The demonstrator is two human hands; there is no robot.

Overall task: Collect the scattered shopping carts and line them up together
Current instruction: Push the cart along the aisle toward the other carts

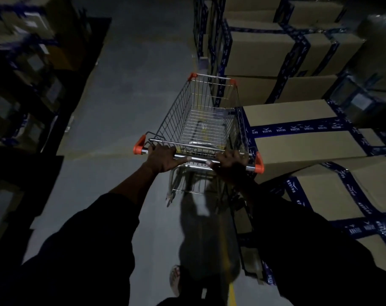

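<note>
both hands gripping cart, pointing away

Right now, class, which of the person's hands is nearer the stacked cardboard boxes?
Right. The right hand grips the cart handle at the end beside the cardboard boxes; the left hand grips the far end, toward the open aisle.

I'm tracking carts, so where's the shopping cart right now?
Head view, centre: the shopping cart is in the aisle beside stacked cardboard boxes on its right, handle gripped by both hands.
</note>
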